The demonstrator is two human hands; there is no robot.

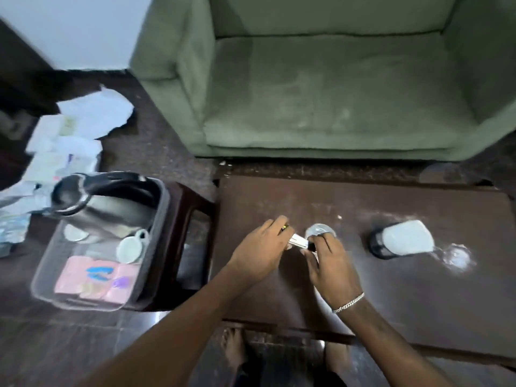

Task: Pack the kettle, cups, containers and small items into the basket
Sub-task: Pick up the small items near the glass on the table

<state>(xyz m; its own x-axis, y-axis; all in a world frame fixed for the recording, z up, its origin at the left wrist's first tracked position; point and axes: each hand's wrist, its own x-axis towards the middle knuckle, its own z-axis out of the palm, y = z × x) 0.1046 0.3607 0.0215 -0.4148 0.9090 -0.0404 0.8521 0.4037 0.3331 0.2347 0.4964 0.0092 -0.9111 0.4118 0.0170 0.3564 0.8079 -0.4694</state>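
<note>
- The person's bare feet point(234, 350) are standing on the dark floor just below the worktop's near edge.
- The dark brown worktop point(418, 303) is lying mostly bare on its near and right parts, giving open room there; its surface is showing pale dusty smears.
- The left hand point(262, 247) and the right hand point(326, 261) are meeting over the worktop's left-centre, both curled closed around a few small items point(298, 241), a white sachet-like piece with something dark and yellow beside it; any print on them is too blurred to read.
- A clear glass cup point(318, 229) is standing just beyond the right hand, touching or almost touching its fingers.
- A container point(402, 239) with a dark base and white body is lying tipped on its side well to the right of the hands, with a patch of white powder point(458, 258) spilled at its mouth.
- The basket point(156, 247) is sitting on a low stool point(192, 219) just beside the worktop's left edge, holding the kettle point(92, 202), a white cup point(129, 248) and pink packets point(97, 280) whose blue marking is unreadable.
- Papers point(83, 121) are lying scattered on the floor beyond the basket.
- A green sofa point(321, 93) is standing close behind the worktop's far edge.
</note>
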